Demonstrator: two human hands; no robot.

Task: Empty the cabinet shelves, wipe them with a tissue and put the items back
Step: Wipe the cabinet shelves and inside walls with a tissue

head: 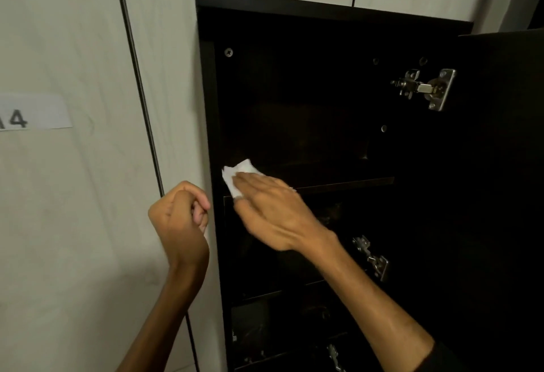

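- Right hand (273, 212), fingers flat, presses the tissue (240, 176) onto the shelf's (338, 185) front-left corner
- Left hand (179, 218) clenched, holding nothing visible
- Tissue looks thin, tearable: flat palm pressure suits

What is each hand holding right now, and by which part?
The right hand presses flat on the white crumpled tissue, over its near right part. The left hand is curled; whether it holds anything cannot be told.

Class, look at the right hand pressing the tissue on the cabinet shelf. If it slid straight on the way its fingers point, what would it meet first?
Probably the cabinet's left side panel. The right hand points up-left, pressing the tissue at the shelf's left end; depth is unclear.
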